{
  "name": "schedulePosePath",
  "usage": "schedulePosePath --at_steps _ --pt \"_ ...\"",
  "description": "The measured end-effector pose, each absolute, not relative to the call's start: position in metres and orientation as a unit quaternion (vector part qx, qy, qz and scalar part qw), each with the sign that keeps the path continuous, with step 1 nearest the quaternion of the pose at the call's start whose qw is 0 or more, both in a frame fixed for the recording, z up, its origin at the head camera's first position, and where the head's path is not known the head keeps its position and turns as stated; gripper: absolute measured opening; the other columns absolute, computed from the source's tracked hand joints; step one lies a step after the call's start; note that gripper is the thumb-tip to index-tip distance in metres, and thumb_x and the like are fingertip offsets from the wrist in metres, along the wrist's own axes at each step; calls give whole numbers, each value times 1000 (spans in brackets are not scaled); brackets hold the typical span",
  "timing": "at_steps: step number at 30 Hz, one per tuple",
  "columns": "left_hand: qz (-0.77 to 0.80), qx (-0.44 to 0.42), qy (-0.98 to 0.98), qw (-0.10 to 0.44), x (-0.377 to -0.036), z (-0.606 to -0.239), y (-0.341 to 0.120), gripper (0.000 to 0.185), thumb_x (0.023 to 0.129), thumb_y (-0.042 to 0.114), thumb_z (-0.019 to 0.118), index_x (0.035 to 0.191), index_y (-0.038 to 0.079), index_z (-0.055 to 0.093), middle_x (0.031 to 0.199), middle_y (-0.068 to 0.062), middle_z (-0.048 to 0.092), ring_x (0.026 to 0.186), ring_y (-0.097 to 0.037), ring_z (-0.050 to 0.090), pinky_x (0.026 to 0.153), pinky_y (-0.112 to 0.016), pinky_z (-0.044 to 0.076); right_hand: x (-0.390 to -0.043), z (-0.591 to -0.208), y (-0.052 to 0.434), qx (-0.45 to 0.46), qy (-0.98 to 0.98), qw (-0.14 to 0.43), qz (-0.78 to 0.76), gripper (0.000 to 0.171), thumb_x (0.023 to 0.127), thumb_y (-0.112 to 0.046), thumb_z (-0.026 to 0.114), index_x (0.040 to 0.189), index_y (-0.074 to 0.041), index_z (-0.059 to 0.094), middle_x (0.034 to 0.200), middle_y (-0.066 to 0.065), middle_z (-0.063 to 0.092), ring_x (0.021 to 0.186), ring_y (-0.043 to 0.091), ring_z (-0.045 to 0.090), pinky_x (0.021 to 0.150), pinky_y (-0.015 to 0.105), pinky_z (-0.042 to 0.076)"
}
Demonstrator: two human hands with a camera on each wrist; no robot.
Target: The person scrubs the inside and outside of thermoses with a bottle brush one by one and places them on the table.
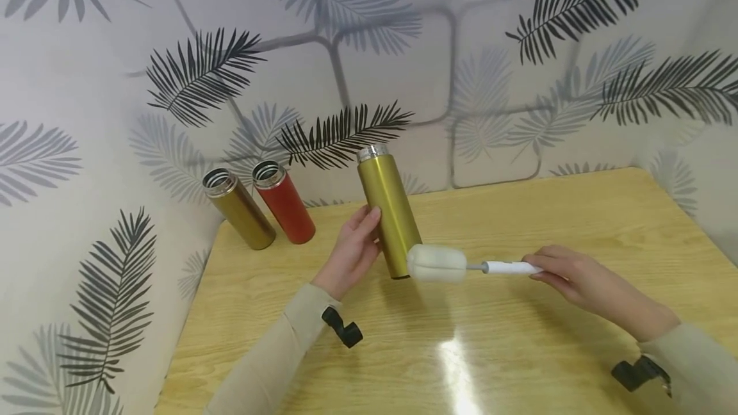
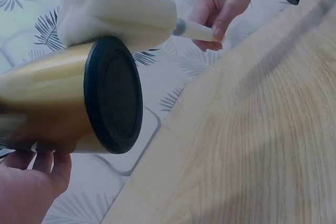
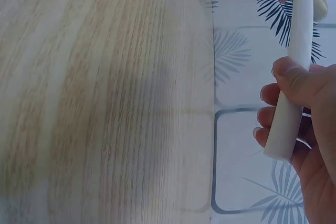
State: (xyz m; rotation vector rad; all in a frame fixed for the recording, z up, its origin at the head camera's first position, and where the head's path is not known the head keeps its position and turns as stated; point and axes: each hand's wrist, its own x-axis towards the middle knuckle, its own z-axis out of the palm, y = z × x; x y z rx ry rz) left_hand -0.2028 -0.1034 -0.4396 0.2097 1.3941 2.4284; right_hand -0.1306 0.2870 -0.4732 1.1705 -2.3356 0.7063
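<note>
My left hand [image 1: 355,245] grips a gold thermos bottle [image 1: 391,213] around its side and holds it tilted above the table. Its silver neck points up and away, and its black base [image 2: 118,95] faces the left wrist camera. In my right hand [image 1: 576,274] is a sponge bottle brush, pinched by its white handle [image 3: 294,77]. The brush's cream sponge head [image 1: 436,264] is beside the lower end of the bottle and appears to touch its side in the left wrist view. The bottle's opening is hidden from all views.
A second, browner gold bottle [image 1: 241,211] and a red bottle [image 1: 286,205] stand uncapped at the back left of the wooden table [image 1: 519,351]. Directly behind the table rises a wall [image 1: 398,75] with a leaf pattern.
</note>
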Motion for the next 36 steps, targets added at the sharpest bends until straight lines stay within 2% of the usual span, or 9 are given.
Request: schedulePosePath --at_steps 5,9,14,20,26,34,36 --pt "849 77 492 177 -198 -444 -104 28 111 18 51 137 13 42 128 -6 58 117 -21 58 97 -35 49 -133 -474 286 418 -845 215 254 51 108 -41 46 113 1 74 96 -3 67 78 0 55 65 12 43" --pt "847 84 493 179 -196 -447 -105 23 110 21 54 132 16 48 124 -4 62 113 -19 61 93 -33 50 -139 -472 283 413 -847 222 250 56 108 -43 41 113 2 74 96 -2 68 77 1 56 66 12 44" --pt "839 114 494 197 -195 -448 -107 33 110 24 55 140 11 48 127 -1 62 118 -15 58 94 -34 50 -151 -466 280 404 -843 242 258 58 108 -46 39 112 1 74 94 0 67 74 2 54 62 14 42" --pt "821 147 503 228 -194 -448 -108 56 112 26 50 156 -3 32 132 -1 58 123 -16 55 99 -37 49 -164 -455 278 399 -835 261 274 55 108 -45 43 110 0 73 90 0 66 70 0 45 57 15 38" --pt "805 146 524 239 -195 -449 -110 56 109 20 50 156 -6 32 135 -4 56 124 -16 56 103 -36 49 -171 -451 278 391 -839 268 268 56 107 -46 43 110 1 74 90 2 68 70 2 47 58 17 39" --pt "770 130 573 249 -196 -449 -105 58 102 11 58 154 -6 38 135 -14 58 118 -20 62 106 -39 50 -175 -440 277 376 -846 281 253 60 107 -48 40 111 2 74 92 5 69 71 7 53 60 18 42" --pt "764 124 581 251 -196 -448 -103 58 101 11 60 153 -5 40 135 -15 59 117 -20 62 106 -39 50 -175 -437 277 366 -851 283 249 52 107 -42 46 112 2 73 92 5 69 71 8 53 61 18 42"
